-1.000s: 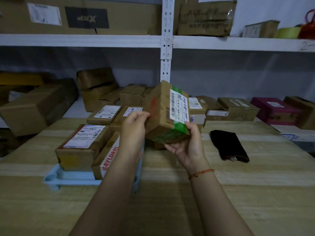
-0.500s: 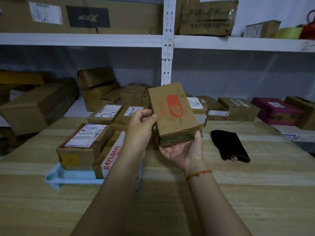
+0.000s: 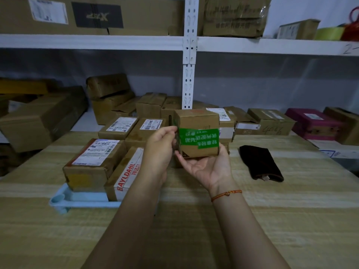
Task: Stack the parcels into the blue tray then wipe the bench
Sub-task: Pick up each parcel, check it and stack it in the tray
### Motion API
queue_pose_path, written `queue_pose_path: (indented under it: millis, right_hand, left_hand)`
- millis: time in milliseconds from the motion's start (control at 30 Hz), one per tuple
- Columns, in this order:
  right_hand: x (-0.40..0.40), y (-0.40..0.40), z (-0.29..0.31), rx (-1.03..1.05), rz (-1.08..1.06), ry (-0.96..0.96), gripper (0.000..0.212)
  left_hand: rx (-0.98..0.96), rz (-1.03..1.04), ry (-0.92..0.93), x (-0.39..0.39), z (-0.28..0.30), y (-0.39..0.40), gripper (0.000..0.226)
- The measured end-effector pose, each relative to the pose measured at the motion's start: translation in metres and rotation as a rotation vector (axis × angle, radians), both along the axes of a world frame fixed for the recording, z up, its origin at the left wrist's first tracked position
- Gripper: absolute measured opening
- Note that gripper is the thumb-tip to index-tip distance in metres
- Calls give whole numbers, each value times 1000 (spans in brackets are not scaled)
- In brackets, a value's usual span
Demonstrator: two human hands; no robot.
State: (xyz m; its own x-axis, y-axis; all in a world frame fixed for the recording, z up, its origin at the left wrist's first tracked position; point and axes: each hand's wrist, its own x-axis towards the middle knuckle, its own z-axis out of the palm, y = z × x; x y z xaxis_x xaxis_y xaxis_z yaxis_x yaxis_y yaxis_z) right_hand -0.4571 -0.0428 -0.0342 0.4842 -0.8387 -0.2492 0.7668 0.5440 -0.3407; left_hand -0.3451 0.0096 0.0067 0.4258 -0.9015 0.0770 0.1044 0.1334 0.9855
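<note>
Bench (image 3: 252, 230): broad flat top, pale wood grain in lengthwise bands, matte. All places below are given from the tray.

Tray (image 3: 81, 200): light blue plastic, shallow, rounded corner, lying on the bench. It carries brown cardboard parcels laid flat: one with a white shipping label (image 3: 93, 162) on its near left part, a narrower carton (image 3: 124, 175) with a red and white printed side touching that parcel's right face, and two more labelled ones (image 3: 118, 127) behind them (edges of the rear pair partly hidden).

Cloth (image 3: 260, 162): dark, soft, folded oblong, flat on the bench well to the right of the tray.

Box (image 3: 198, 133): small, near-cubic brown cardboard, a strip of glossy green tape with pale print across its near face. It is held in the air just right of the tray, above the bench.

Right hand (image 3: 209, 167): palm up, fingers spread, cupped under the box and bearing its base; a thin orange cord circles the wrist.

Left hand (image 3: 161, 150): fingers curled, fingertips pressed to the box's left edge.
</note>
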Motion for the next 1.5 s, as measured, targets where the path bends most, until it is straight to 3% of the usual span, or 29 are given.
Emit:
queue_pose_path:
  millis: [233, 400, 600, 733, 800, 867, 1033, 1167, 1300, 1500]
  right_hand:
    - [-2, 2, 7, 16, 54, -51, 69]
    - [-4, 6, 9, -44, 59, 107, 68]
    - [2, 10, 12, -256, -170, 513, 33]
    - [12, 11, 5, -449, -430, 891, 64]
    - [13, 12, 4, -532, -518, 1181, 85]
    - [13, 14, 3, -594, -611, 1444, 92]
    - [18, 18, -4, -738, -811, 1745, 107]
    - [24, 18, -9, -847, -925, 1755, 104]
    - [21, 23, -2, -923, -810, 1622, 105]
    - [16, 29, 0, -911, -844, 1248, 69]
  left_hand:
    - [-11, 15, -14, 0, 3, 1, 27]
    - [-26, 51, 56, 0, 6, 6, 25]
    - [-59, 92, 78, 2, 15, 11, 20]
    - [1, 78, 12, -1, 15, 12, 12]
    - [27, 82, -9, -2, 12, 11, 10]
    - [55, 77, -33, -2, 9, 10, 12]
    - [130, -34, -89, -6, 7, 12, 21]
    - [143, -134, -104, -12, 6, 12, 26]
    - [164, -112, -17, -12, 5, 11, 29]
    - [157, -70, 47, -8, 5, 6, 33]
